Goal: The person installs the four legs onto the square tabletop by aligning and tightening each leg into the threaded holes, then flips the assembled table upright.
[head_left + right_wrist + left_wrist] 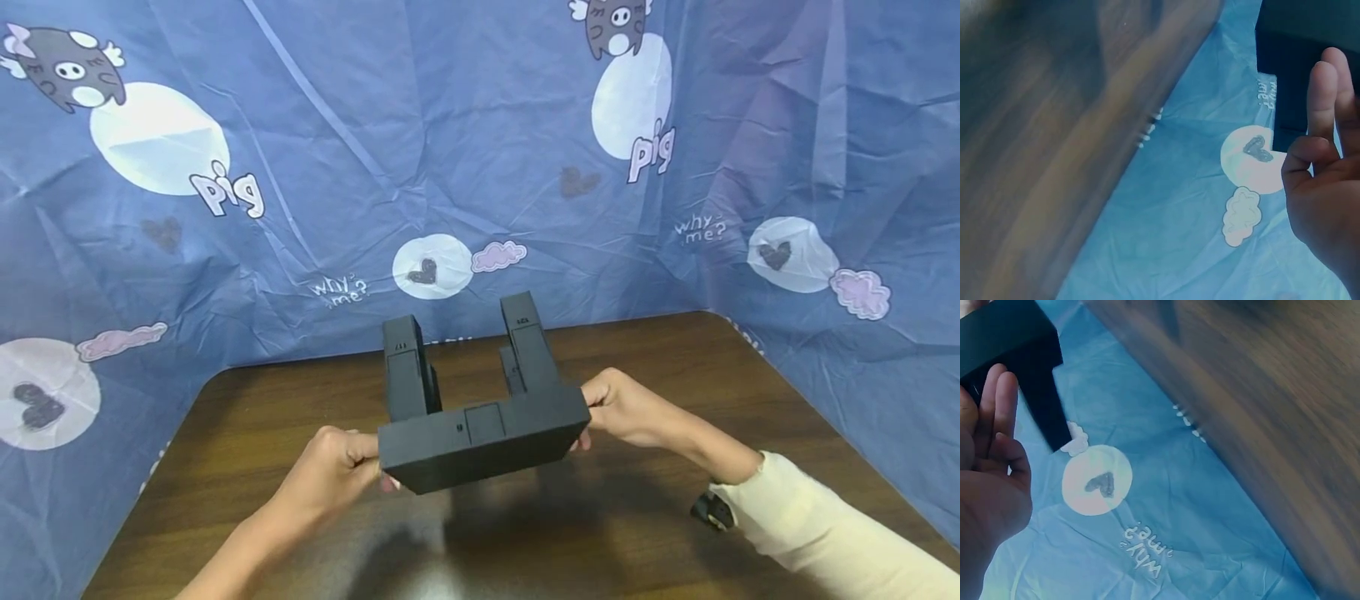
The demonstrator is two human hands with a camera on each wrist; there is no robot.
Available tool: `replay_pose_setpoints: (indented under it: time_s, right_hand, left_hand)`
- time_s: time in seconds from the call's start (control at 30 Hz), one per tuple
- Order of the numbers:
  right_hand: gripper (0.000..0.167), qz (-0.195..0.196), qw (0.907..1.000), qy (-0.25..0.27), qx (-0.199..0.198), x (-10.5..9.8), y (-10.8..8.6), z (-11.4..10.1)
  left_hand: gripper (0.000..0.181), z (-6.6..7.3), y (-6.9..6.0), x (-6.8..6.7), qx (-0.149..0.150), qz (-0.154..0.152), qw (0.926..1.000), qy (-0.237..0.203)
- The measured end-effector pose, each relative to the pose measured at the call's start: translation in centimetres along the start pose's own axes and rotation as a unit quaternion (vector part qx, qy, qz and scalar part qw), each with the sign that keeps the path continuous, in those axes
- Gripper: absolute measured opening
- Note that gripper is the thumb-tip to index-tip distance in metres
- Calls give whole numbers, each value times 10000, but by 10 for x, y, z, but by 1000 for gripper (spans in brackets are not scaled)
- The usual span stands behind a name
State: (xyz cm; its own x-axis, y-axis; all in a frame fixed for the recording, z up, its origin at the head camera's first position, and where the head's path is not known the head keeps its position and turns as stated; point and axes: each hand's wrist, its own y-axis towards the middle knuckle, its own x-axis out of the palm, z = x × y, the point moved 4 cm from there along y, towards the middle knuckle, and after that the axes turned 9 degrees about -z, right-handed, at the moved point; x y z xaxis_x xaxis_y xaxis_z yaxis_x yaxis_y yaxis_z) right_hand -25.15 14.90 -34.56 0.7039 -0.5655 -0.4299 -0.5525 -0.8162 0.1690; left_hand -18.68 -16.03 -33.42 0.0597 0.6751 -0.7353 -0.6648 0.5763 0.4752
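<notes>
A black block structure (487, 437), a long bar with two arms jutting toward the back, is held up above the wooden table. Small numbers are marked on its faces, and a shorter block stands by the inner side of the right arm. At the bar's left end my left hand (337, 467) grips it between thumb and fingers. My right hand (618, 408) grips the opposite end. In the left wrist view, fingers (1005, 403) lie along the underside of the black piece. The right wrist view likewise shows fingers (1324, 94) against the underside.
A brown wooden table (300, 408) lies below, with shadows of the structure and hands on it. Blue fabric (480, 125) printed with pigs, hearts and clouds hangs behind and at both sides. A small black object (712, 511) shows by the right sleeve's cuff.
</notes>
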Motion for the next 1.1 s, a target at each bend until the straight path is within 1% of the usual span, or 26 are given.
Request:
replay_pose_setpoints:
  time_s: [0.07,0.13,0.2,0.27,0.37,0.43,0.5,0.6,0.7,0.73,0.8,0.93,1.0,1.1]
  right_hand:
    - [22,-16,10000,46,7,0,-1,1]
    - [25,8,10000,88,20,-1,-2,3]
    - [25,48,9998,209,42,-1,-2,4]
    - [26,89,9993,363,85,-1,-3,7]
    - [24,139,9972,719,137,1,-4,12]
    - [30,182,9953,938,135,3,-5,17]
    - [39,245,9942,1040,124,5,-6,21]
    - [48,396,9939,1006,205,7,-6,26]
    - [44,547,9910,1126,476,8,-5,28]
    - [42,580,9890,1231,578,9,-5,28]
    - [40,630,9833,1511,801,11,-4,28]
    - [41,749,9653,2115,1333,15,-3,29]
    - [41,846,9556,2324,1603,17,-3,29]
    - [41,940,9436,2523,1928,19,-3,31]
  left_hand:
    - [28,0,1,2,-405,-272,9976,-493]
    - [25,-1,3,3,-767,-504,9923,-837]
    - [21,-2,4,4,-1064,-677,9864,-1053]
    - [15,-4,5,5,-1281,-849,9783,-1392]
    - [9,-7,5,7,-1500,-1099,9613,-2032]
    - [11,-9,6,9,-1657,-1254,9465,-2468]
    - [15,-11,6,10,-1806,-1379,9326,-2805]
    - [21,-14,7,12,-2024,-1469,9181,-3074]
    - [24,-16,7,12,-2258,-1467,9039,-3323]
    - [25,-16,8,13,-2335,-1458,8993,-3399]
    - [25,-17,8,13,-2475,-1442,8875,-3611]
    - [27,-20,7,14,-2768,-1451,8615,-4001]
    - [27,-21,6,17,-2892,-1461,8465,-4224]
    - [25,-23,4,20,-3016,-1498,8277,-4489]
